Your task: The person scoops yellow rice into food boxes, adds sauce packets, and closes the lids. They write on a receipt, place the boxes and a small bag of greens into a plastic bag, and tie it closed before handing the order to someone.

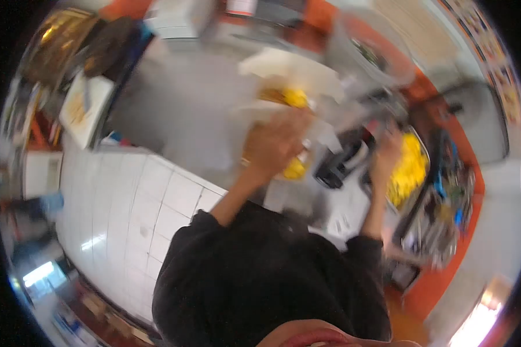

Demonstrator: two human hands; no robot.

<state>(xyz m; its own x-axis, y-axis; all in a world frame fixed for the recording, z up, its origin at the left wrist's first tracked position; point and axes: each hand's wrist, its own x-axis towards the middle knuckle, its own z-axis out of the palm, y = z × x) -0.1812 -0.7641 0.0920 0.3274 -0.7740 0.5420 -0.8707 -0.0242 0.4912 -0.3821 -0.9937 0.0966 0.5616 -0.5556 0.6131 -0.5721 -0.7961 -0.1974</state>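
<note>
My left hand is stretched flat, fingers extended, over white paper that carries food with bright yellow pieces. More yellow food shows just below this hand. My right hand is raised at the left edge of a metal tray of yellow shredded food. Its fingers are smeared by motion, and I cannot tell if they hold anything. Between my hands lies a black object on the metal counter.
A clear plastic tub stands at the back right. Plastic bags lie beyond the tray, near an orange edge. At the far left, a white cutting board carries a knife. White tiles front the counter.
</note>
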